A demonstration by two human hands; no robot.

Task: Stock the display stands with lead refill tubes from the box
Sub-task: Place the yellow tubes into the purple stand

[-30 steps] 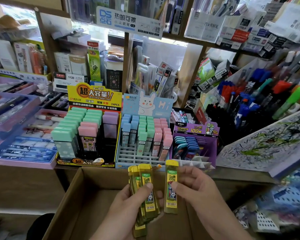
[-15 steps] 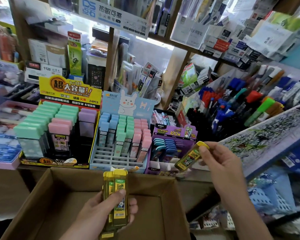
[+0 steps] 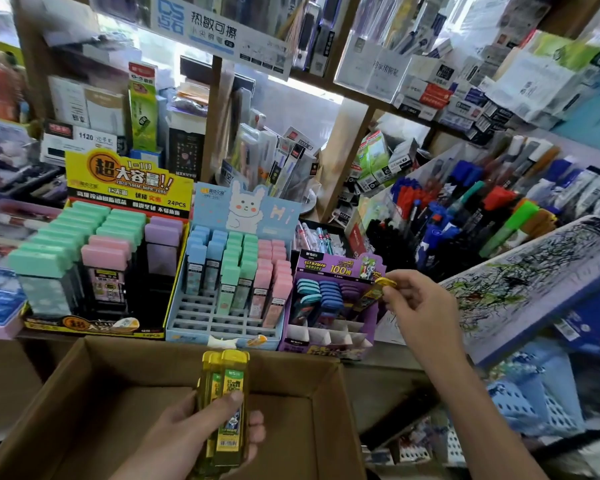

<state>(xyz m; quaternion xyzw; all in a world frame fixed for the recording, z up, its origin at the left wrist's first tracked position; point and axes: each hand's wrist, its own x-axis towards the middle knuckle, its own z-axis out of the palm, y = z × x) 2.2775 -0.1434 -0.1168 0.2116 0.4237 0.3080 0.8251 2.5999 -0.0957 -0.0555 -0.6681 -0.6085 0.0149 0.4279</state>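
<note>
My left hand [image 3: 201, 434] grips a bundle of yellow lead refill tubes [image 3: 226, 407] upright over the open cardboard box [image 3: 94, 403]. My right hand [image 3: 418, 306] pinches one yellow tube [image 3: 373, 294] by its cap, tilted with its lower end over the right side of the purple display stand [image 3: 329, 336]. That stand holds blue and teal tubes at its back and has bare white slots in front. To its left stands a blue bunny stand [image 3: 222, 323] with blue, green and pink tubes.
A yellow-headed stand [image 3: 94, 323] with larger mint, pink and purple cases sits at the far left. A sloped scribble pad [image 3: 534, 268] and racks of markers [image 3: 465, 216] crowd the right. Shelves of stationery rise behind.
My right hand has carried the single tube up and right from beside the bundle to the purple stand. My left hand stays over the box with the bundle.
</note>
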